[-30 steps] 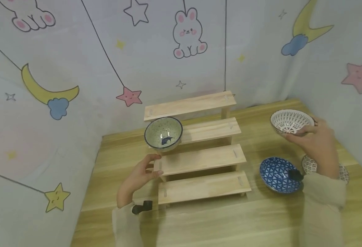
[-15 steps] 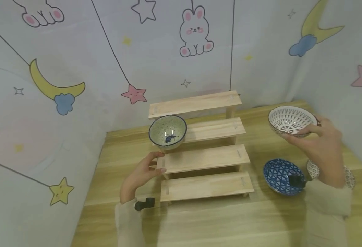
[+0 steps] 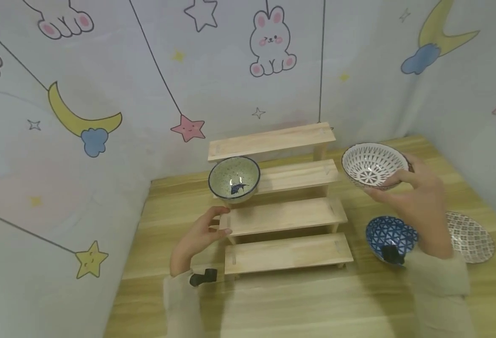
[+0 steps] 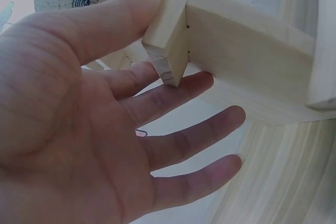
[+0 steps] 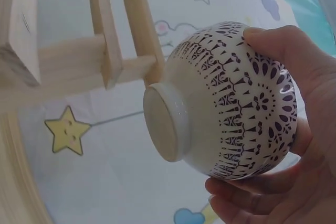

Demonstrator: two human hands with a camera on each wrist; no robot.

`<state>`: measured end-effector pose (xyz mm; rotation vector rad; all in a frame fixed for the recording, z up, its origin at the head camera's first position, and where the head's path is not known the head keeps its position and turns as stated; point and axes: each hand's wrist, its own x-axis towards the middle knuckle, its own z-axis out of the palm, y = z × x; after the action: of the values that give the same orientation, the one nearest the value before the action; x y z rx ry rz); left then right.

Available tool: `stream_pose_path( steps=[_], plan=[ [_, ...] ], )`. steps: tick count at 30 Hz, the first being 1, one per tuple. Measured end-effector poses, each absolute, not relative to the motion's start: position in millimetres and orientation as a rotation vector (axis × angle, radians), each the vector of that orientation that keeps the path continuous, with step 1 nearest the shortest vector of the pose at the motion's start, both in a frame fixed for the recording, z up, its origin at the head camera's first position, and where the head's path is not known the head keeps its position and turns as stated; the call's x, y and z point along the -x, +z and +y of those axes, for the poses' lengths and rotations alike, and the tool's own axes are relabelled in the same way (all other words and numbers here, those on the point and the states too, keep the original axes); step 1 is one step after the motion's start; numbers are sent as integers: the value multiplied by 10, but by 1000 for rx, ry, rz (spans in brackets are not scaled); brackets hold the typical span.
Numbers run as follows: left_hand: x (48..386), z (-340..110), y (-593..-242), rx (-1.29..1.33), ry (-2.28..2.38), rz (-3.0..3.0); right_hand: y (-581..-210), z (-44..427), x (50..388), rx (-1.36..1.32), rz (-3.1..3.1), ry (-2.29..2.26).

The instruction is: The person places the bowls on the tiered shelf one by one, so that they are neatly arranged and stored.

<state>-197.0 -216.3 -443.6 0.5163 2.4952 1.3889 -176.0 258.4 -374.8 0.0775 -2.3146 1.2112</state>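
Note:
My right hand [image 3: 423, 202] holds a white bowl with a dark pattern [image 3: 372, 164] by its right side, off the table and right of the stepped wooden shelf [image 3: 288, 216]. In the right wrist view, the bowl's pale foot [image 5: 167, 121] faces the shelf, with thumb and fingers on opposite sides of the bowl. My left hand [image 3: 198, 238] pinches the left end of a lower shelf board [image 4: 170, 30] between thumb and index finger; the other fingers spread out below. Just above that hand, a speckled green bowl with a blue fish [image 3: 233, 177] stands on the step at left.
A blue patterned bowl [image 3: 389, 232] sits on the wooden table [image 3: 298, 305] right of the shelf. Beside it lies a brown-and-white patterned plate [image 3: 472, 237], partly behind the right forearm. A curtain printed with cartoons [image 3: 214, 75] encloses the back and sides.
My right hand has carried the white bowl leftward, closer to the shelf, uncovering more of the patterned plate. My left hand keeps its place on the board. The head view has shifted slightly.

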Motion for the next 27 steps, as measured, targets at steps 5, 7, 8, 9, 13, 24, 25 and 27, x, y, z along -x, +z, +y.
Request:
stream_pose_path(
  steps=[5,7,8,9,13,24,25,27],
  plan=[
    [1945,-2166,-4429,-511,1393,2521,-3730,2424,1778,-151,-2377,1259],
    [1943,-2169,-4426,-524,1387,2531,-3728,2354,1790,-197,-2372,1278],
    [1945,-2167,-4427,-540,1385,2531,-3723,2321,1799,-219,-2370,1272],
    [1949,-2163,-4429,-541,1384,2530,-3719,2284,1813,-249,-2360,1279],
    [1960,-2146,-4438,-539,1389,2510,-3714,2132,1893,-389,-2301,1278],
    [1968,-2137,-4446,-531,1415,2484,-3813,1802,2037,-545,-2240,1332],
    [1964,-2141,-4449,-531,1414,2486,-3823,1782,2044,-551,-2239,1333],
    [1960,-2148,-4451,-530,1417,2489,-3843,1745,2060,-546,-2248,1336]
  ],
)
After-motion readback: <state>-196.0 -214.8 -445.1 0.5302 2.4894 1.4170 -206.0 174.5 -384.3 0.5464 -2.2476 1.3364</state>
